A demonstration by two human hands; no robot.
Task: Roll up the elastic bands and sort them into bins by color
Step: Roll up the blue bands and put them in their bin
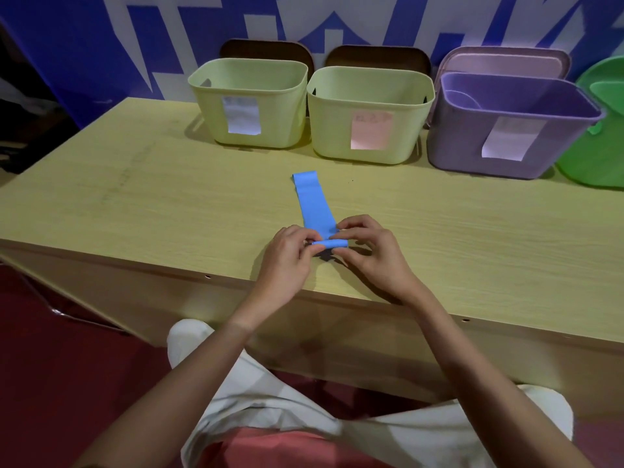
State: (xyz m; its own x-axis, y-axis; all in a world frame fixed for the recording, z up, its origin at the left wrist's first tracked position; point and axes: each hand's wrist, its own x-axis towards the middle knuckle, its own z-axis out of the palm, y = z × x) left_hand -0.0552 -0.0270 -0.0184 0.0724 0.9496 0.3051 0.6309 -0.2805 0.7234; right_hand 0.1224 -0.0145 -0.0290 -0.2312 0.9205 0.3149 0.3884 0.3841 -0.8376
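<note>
Both the left hand (289,246) and right hand (366,246) pinch the rolled near end of the blue band (317,207), flat on the tabletop (169,204). It looks soft and springy; keep gripping the roll's ends.

We saw a blue elastic band (315,204) lying flat and lengthwise, its near end curled into a small roll. Behind it stood three open bins in a row: two pale yellow-green bins (248,103) (366,113) and a purple bin (506,130), each labelled with paper.
</note>
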